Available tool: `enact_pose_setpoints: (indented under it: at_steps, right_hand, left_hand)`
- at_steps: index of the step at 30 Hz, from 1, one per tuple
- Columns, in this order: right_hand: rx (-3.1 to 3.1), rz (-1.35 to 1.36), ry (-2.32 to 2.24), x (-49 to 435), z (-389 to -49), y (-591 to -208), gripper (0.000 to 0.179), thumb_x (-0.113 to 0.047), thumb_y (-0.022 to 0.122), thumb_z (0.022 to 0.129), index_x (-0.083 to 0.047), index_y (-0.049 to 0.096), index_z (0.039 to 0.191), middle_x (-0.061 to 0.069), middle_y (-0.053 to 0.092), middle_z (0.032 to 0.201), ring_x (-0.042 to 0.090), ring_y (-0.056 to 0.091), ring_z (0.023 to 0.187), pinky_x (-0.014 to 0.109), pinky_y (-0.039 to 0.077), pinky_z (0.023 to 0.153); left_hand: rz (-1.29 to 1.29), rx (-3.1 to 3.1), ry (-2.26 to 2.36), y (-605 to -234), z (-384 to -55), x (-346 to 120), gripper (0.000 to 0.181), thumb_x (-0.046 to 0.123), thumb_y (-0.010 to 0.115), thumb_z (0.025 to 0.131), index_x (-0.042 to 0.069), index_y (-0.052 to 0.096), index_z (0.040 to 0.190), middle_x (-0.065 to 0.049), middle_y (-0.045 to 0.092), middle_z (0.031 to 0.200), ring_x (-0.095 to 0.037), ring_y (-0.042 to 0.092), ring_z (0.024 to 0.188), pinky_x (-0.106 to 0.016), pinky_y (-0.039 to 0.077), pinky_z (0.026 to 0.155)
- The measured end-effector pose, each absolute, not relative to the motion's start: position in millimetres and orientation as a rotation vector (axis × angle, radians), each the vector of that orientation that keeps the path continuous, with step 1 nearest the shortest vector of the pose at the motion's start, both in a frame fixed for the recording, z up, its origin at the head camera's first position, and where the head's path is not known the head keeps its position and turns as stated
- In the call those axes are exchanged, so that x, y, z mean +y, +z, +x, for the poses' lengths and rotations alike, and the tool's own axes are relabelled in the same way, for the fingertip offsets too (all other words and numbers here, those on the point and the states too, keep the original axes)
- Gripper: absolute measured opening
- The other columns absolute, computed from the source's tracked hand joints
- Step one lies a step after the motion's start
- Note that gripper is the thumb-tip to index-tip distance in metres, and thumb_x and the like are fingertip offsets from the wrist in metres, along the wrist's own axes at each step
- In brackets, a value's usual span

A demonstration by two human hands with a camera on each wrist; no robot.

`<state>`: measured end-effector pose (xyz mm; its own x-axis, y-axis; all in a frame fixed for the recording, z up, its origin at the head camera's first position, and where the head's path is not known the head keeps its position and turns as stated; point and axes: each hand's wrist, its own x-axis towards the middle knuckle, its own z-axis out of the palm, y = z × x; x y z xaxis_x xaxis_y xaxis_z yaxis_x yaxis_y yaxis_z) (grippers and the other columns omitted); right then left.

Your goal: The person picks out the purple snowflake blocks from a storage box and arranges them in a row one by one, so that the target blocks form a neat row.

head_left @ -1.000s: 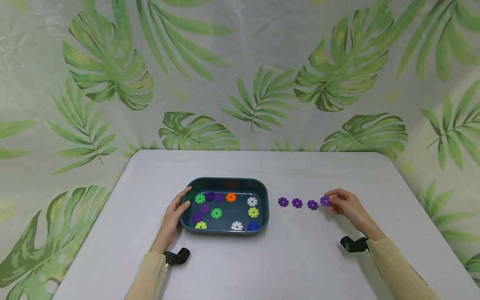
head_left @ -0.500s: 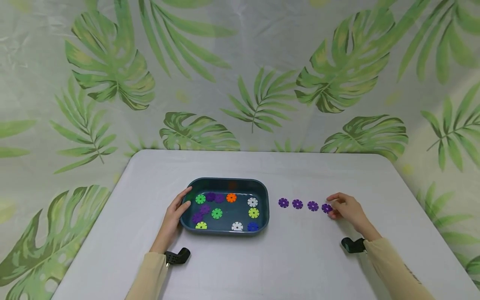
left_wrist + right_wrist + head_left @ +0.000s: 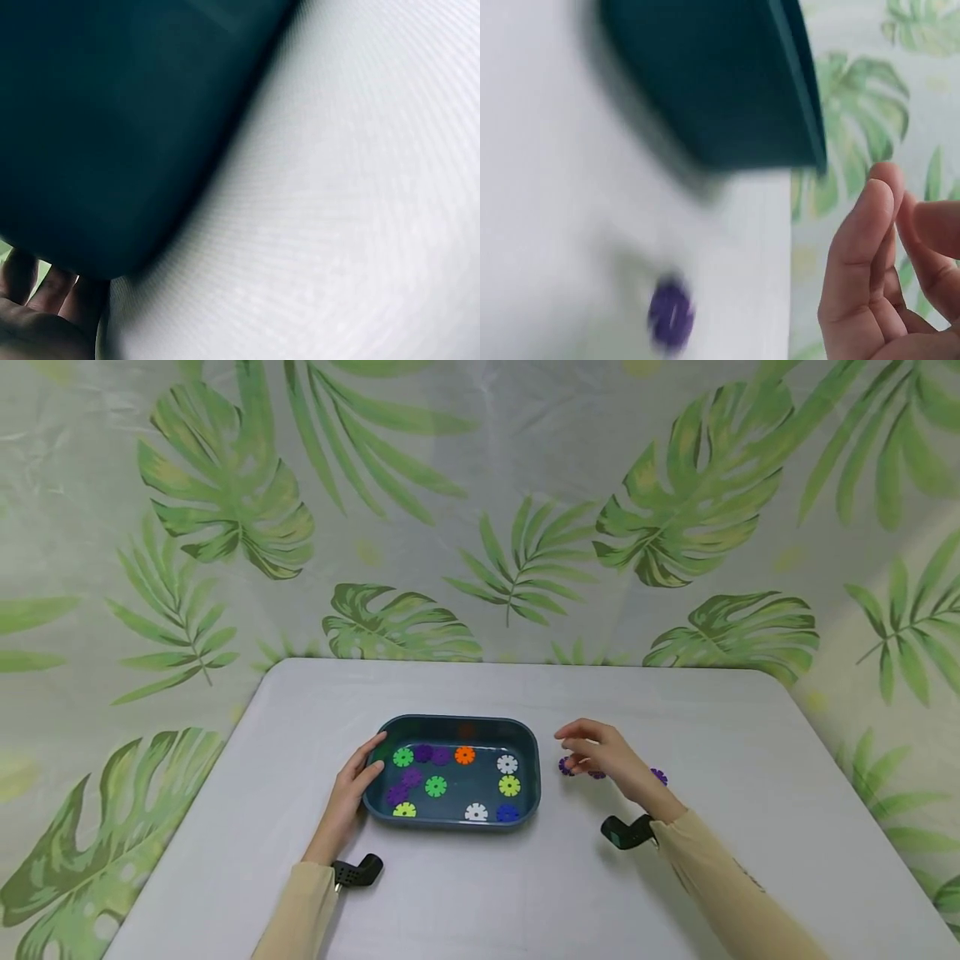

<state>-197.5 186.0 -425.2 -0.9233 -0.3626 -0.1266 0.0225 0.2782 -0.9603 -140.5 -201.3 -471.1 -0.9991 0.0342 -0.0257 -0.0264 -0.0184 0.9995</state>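
Observation:
A dark teal tray [image 3: 442,824] sits left of the table's middle, holding several notched plastic discs. My left hand [image 3: 348,793] grips its left side, fingers at the rim; in the left wrist view the tray wall [image 3: 135,135] hides part of those fingers. Right of the tray, my right hand [image 3: 611,760] hovers with loosely bent fingers and nothing between them. Beneath it runs a row of purple notched discs, partly covered: one disc [image 3: 566,766] shows by the fingertips, another disc [image 3: 658,775] beyond the wrist. The right wrist view shows one purple disc [image 3: 670,313], blurred, lying on the tabletop.
Inside the tray lie a green disc [image 3: 436,786], an orange disc [image 3: 465,755], a yellow disc [image 3: 509,785], a white disc [image 3: 476,812], a blue disc [image 3: 507,812] and several purple ones. A leaf-print cloth [image 3: 397,618] hangs behind the white table [image 3: 480,902].
My right hand set a purple disc down at the right end of the row, released it, and moved left over the row toward the tray. The left hand stays on the tray.

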Motion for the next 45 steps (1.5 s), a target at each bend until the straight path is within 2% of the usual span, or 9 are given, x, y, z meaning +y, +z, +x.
enact_pose_setpoints:
  at_steps: [8, 13, 17, 29, 34, 41, 45]
  right_hand:
    - [2.045, -0.543, -1.57, 97, -201, -417, 0.027, -0.011, 0.052, 0.098, 0.007, 0.057, 0.117, 0.019, 0.059, 0.106, 0.028, 0.062, 0.078, 0.037, 0.055, 0.072]
    - [1.991, -0.681, -1.477, 55, -208, -421, 0.024, -0.01, 0.052, 0.098, 0.004, 0.06, 0.115, 0.026, 0.057, 0.113, 0.027, 0.063, 0.077, 0.04, 0.056, 0.071]
    - [1.965, -0.751, -1.387, 30, -217, -426, 0.027, -0.01, 0.05, 0.099, 0.005, 0.058, 0.118, 0.025, 0.056, 0.114, 0.022, 0.063, 0.077, 0.036, 0.055, 0.071]
    - [1.897, -0.711, -1.172, -12, -236, -446, 0.031, -0.002, 0.046, 0.096, 0.003, 0.055, 0.125, 0.018, 0.056, 0.119, 0.026, 0.063, 0.085, 0.034, 0.055, 0.072]
    - [1.886, -0.723, -1.142, -21, -236, -451, 0.033, 0.003, 0.045, 0.093, 0.004, 0.057, 0.123, 0.016, 0.058, 0.111, 0.028, 0.064, 0.086, 0.035, 0.055, 0.073]
    - [1.932, -0.715, -1.134, -25, -236, -457, 0.029, 0.009, 0.047, 0.089, 0.006, 0.062, 0.114, 0.013, 0.059, 0.099, 0.021, 0.063, 0.076, 0.033, 0.055, 0.071]
    - [1.978, -0.719, -1.132, -26, -237, -458, 0.025, 0.008, 0.048, 0.09, 0.006, 0.063, 0.111, 0.009, 0.059, 0.084, 0.017, 0.06, 0.067, 0.029, 0.054, 0.066]
  left_hand:
    - [0.022, 2.154, 2.234, -473, -141, -201, 0.048, 0.015, 0.05, 0.1, 0.01, 0.038, 0.147, -0.004, 0.024, 0.155, -0.018, 0.014, 0.143, -0.04, 0.011, 0.114]
    - [0.031, 2.156, 2.23, -474, -141, -202, 0.049, 0.017, 0.051, 0.1, 0.01, 0.037, 0.147, -0.004, 0.023, 0.155, -0.018, 0.014, 0.143, -0.04, 0.012, 0.114]
    - [0.023, 2.162, 2.218, -473, -142, -202, 0.049, 0.017, 0.05, 0.101, 0.011, 0.038, 0.147, -0.004, 0.024, 0.155, -0.018, 0.014, 0.143, -0.041, 0.011, 0.114]
    - [0.029, 2.156, 2.216, -473, -142, -203, 0.047, 0.013, 0.047, 0.101, 0.009, 0.037, 0.148, -0.006, 0.022, 0.155, -0.02, 0.013, 0.143, -0.042, 0.01, 0.114]
    - [0.027, 2.141, 2.238, -474, -143, -202, 0.047, 0.01, 0.046, 0.101, 0.007, 0.037, 0.147, -0.007, 0.023, 0.155, -0.02, 0.015, 0.143, -0.041, 0.011, 0.114]
    - [0.029, 2.129, 2.246, -474, -143, -202, 0.047, 0.01, 0.045, 0.101, 0.006, 0.036, 0.147, -0.007, 0.023, 0.155, -0.019, 0.015, 0.143, -0.04, 0.012, 0.114]
    - [0.023, 2.125, 2.249, -474, -143, -202, 0.047, 0.009, 0.045, 0.101, 0.006, 0.036, 0.147, -0.006, 0.023, 0.155, -0.018, 0.016, 0.142, -0.039, 0.013, 0.114]
